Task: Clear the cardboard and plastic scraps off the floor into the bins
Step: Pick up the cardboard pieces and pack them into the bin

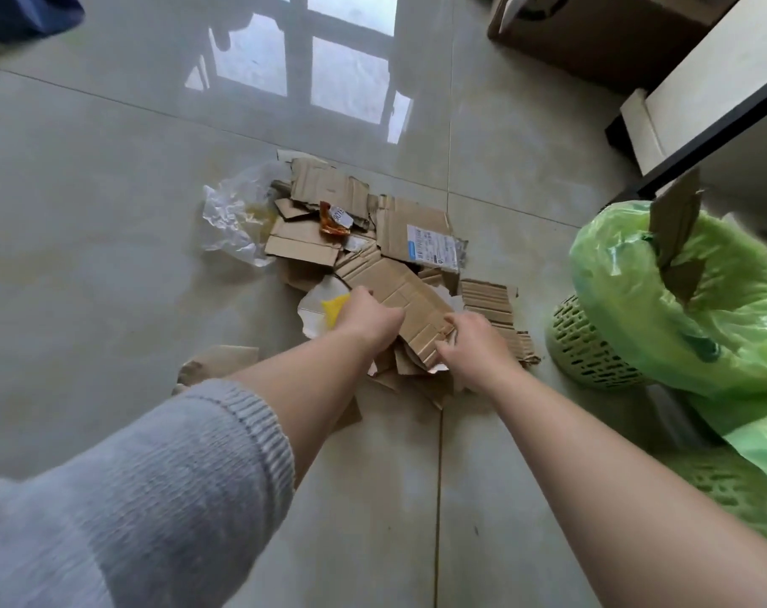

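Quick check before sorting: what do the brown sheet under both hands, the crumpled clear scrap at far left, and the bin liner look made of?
Brown sheet: corrugated cardboard, matte; fold creases and torn ragged edges show.
Clear scrap: thin plastic film, glossy; see-through and crinkled with white highlights.
Bin liner: thin green plastic, translucent and shiny, bunched in soft folds over a lattice basket, probably moulded plastic.

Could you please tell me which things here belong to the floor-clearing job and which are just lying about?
Job: cardboard scraps, clear plastic, orange wrapper, lined bin, left hand, right hand.

Lying about: brown box, blue cloth.
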### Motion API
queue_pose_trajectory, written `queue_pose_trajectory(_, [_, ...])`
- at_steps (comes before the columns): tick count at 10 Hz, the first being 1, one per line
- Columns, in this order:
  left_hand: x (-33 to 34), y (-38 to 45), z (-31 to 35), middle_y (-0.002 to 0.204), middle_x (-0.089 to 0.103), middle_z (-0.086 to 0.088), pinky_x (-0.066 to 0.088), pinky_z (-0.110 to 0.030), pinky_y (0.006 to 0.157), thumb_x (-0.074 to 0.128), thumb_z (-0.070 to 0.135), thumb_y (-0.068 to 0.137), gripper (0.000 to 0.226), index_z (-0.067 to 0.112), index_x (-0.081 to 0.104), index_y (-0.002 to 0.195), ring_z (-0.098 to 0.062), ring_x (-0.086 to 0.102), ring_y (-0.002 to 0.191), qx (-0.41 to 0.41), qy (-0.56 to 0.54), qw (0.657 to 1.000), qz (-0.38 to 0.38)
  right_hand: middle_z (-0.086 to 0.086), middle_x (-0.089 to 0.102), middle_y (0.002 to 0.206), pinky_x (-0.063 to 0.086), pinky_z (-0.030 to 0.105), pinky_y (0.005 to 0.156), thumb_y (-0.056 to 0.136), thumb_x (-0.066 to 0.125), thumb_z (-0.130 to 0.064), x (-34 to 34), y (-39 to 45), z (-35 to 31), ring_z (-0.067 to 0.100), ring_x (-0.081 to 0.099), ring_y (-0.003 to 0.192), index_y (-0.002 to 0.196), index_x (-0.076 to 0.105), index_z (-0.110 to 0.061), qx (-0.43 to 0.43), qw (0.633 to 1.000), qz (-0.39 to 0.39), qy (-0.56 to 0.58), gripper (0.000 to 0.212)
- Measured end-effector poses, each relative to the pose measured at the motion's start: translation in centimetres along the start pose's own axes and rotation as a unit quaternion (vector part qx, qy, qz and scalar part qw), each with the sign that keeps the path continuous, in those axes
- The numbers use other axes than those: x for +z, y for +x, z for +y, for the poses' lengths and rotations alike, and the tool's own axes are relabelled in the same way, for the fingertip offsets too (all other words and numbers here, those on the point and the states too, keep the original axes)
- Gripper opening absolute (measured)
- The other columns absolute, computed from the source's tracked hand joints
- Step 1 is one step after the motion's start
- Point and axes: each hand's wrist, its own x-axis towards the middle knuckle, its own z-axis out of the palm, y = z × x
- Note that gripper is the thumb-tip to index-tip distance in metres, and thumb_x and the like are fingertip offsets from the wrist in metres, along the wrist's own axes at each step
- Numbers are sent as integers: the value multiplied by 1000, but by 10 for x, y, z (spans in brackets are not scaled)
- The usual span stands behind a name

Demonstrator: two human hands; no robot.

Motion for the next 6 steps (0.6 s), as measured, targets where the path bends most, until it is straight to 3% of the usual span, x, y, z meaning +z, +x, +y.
queue_pose_trajectory(1, [15,15,-1,122,54,-20,51,-48,90,63,23,81,59,4,34,129,-37,59,106,-13,10,999,29,6,25,155,26,41,115,91,51,-32,8,26,12,27,28,140,147,28,-18,16,999,-27,17,62])
queue_pose_trajectory(2, [22,17,-1,123,52,-20,49,-46,94,63,23,83,63,3,27,132,-37,57,108,-31,3,998,49,6,38,148,37,43,109,85,57,-40,22,36,18,28,41,132,145,29,-17,33,998,-45,42,70])
queue_pose_trajectory(3, [29,27,-9,126,50,-15,48,-39,91,60,25,88,66,8,18,136,-33,54,111,-29,23,997,69,7,51,137,43,40,101,83,61,-42,31,35,19,29,49,123,138,40,-17,40,997,-15,69,64])
queue_pose_trajectory(4, [30,27,-14,133,49,-13,44,-33,91,60,19,89,78,17,5,144,-29,53,117,-4,14,996,91,4,60,124,44,31,86,83,63,-38,35,29,21,25,56,113,140,38,-18,39,990,-50,127,65])
queue_pose_trajectory(5, [27,24,-17,137,48,-9,41,-31,96,60,13,89,76,19,10,147,-26,51,122,15,23,996,86,5,62,112,49,33,81,82,66,-38,38,27,26,23,59,102,128,45,-20,76,975,-46,203,54])
queue_pose_trajectory(6, [20,28,-24,123,60,-7,44,-31,93,63,12,85,44,13,44,125,-26,57,113,40,30,996,73,13,50,134,45,42,99,81,67,-41,39,29,25,28,53,118,129,45,-18,114,961,7,254,58])
